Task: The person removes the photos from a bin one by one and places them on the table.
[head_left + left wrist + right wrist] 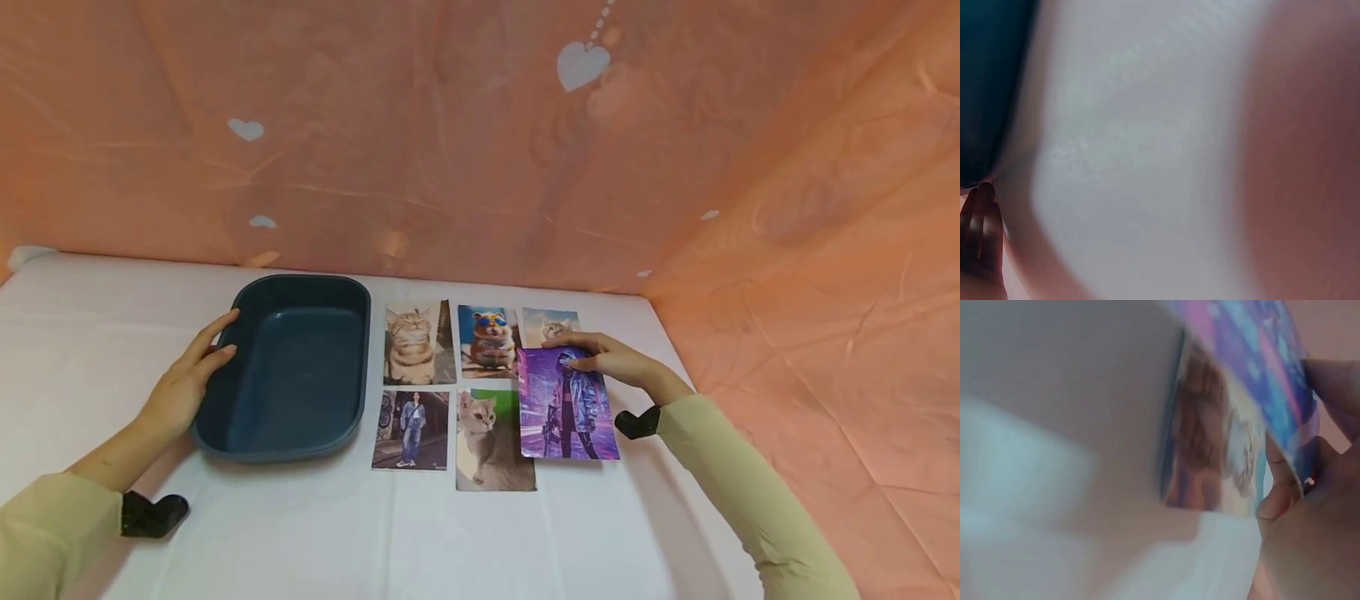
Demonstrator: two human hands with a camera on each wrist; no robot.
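Observation:
My right hand (611, 358) pinches a purple picture card (570, 404) showing a hooded figure, thumb on its face and fingers behind. The card hangs over the lower right of two rows of cards, partly covering a kitten card (551, 321). Beside it lie a hamster card (489, 342) with sunglasses, an orange cat card (416, 346), a card of a person in denim (411, 429) and a grey cat card (491, 442). My left hand (176, 387) holds the left rim of a dark blue plastic basin (300, 375); in the left wrist view, fingers (985, 212) touch its edge.
A white cloth (450, 542) covers the table. An orange curtain with white hearts (450, 150) hangs behind it and along the right side. Black straps (153, 514) are at both wrists.

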